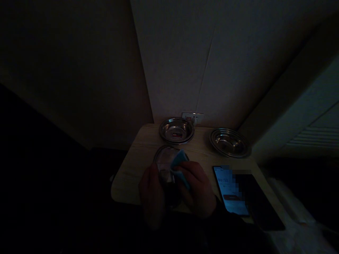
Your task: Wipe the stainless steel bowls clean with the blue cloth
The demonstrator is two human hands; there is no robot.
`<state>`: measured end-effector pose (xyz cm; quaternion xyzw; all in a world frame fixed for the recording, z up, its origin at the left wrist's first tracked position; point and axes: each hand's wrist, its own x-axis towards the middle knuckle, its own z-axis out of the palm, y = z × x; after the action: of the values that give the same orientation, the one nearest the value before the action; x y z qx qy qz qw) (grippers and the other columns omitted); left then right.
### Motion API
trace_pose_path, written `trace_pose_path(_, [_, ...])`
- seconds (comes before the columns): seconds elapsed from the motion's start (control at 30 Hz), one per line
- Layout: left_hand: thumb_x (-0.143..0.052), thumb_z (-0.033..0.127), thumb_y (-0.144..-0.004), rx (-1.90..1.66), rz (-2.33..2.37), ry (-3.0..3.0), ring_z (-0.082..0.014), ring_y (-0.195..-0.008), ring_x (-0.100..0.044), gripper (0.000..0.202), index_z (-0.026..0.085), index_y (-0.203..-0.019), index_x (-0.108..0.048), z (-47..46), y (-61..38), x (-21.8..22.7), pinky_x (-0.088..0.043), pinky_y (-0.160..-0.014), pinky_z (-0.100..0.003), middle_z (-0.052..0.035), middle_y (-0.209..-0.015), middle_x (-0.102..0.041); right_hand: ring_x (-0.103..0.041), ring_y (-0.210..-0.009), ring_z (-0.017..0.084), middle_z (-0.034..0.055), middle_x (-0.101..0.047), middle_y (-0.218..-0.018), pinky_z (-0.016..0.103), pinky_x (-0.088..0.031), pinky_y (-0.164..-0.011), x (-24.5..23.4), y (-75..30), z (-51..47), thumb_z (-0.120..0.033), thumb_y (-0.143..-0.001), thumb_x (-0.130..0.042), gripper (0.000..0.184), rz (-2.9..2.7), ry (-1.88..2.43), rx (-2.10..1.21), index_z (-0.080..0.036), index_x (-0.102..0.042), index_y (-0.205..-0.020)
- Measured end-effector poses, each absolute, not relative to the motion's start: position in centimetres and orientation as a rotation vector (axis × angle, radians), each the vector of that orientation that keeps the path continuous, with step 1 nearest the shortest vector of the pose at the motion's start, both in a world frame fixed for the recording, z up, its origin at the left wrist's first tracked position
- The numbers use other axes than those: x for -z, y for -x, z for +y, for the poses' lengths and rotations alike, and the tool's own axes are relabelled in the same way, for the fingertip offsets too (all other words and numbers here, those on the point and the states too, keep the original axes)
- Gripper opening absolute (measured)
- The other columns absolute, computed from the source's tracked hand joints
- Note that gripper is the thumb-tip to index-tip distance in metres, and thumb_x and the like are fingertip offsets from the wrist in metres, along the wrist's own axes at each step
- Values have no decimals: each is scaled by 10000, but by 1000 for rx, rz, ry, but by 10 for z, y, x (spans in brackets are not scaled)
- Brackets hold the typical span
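In dim light, my left hand (151, 192) grips the near edge of a shiny steel plate (165, 160), tilted up over a small wooden table (132, 165). My right hand (197, 188) is closed on a light blue cloth (178, 162) and presses it against the inside of the plate. Both hands are close together at the table's front edge.
Two more steel dishes stand at the back of the table: a bowl (176, 130) with a sticker inside, and a shallower plate (230, 142) to its right. A lit phone (231, 190) lies at the right front. A wall socket (192, 117) sits behind the bowl.
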<state>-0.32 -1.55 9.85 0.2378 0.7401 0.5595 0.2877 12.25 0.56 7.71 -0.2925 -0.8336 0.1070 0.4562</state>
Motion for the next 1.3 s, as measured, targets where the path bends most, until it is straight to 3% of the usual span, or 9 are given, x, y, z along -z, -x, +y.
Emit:
trace_pose_path(0.17, [-402, 406, -830, -1447, 2049, -648, -127, -561, -489, 325, 189, -630, -539, -16, 4, -100, -384, -519, -233, 13, -569, -536, -571, -921, 206, 100, -638, -985, 324, -520, -765, -81, -125, 3, -194, -864, -479, 257, -2081, 651, -224, -160, -586, -1095])
trace_pose_path(0.57, [-414, 485, -819, -1494, 1988, -705, -126, -578, -494, 355, 191, -681, -558, -16, 4, -92, -384, -526, -236, 16, -619, -556, -574, -931, 215, 110, -621, -1009, 344, -524, -765, -80, -123, 5, -201, -869, -480, 264, -2064, 677, -177, -165, -578, -1111])
trace_pose_path(0.73, [-422, 475, -818, -1526, 2058, -733, -106, -509, -430, 366, 191, -599, -501, -16, 4, -94, -344, -476, -225, 39, -514, -467, -560, -942, 225, 114, -629, -1009, 350, -526, -754, -80, -123, 4, -206, -882, -443, 268, -2126, 595, -187, -146, -585, -1102])
trace_pose_path(0.9, [-418, 464, -822, -1523, 2009, -737, -116, -554, -475, 346, 191, -646, -537, -16, 4, -97, -370, -507, -228, 25, -580, -540, -557, -938, 217, 111, -619, -1011, 359, -516, -774, -81, -120, 11, -214, -873, -484, 248, -2084, 662, -190, -162, -583, -1095])
trace_pose_path(1.03, [-401, 455, -828, -1466, 2049, -728, -119, -516, -446, 364, 192, -601, -507, -16, 5, -97, -356, -487, -239, 28, -518, -483, -560, -932, 218, 117, -629, -1006, 355, -524, -757, -81, -121, 11, -200, -874, -463, 273, -2136, 610, -214, -149, -571, -1119])
trace_pose_path(1.3, [-425, 447, -829, -1498, 2055, -747, -108, -534, -459, 345, 185, -632, -533, -16, 5, -96, -351, -496, -221, 33, -546, -516, -570, -908, 212, 108, -629, -993, 343, -530, -734, -82, -124, 7, -201, -881, -443, 258, -2145, 613, -190, -158, -576, -1098])
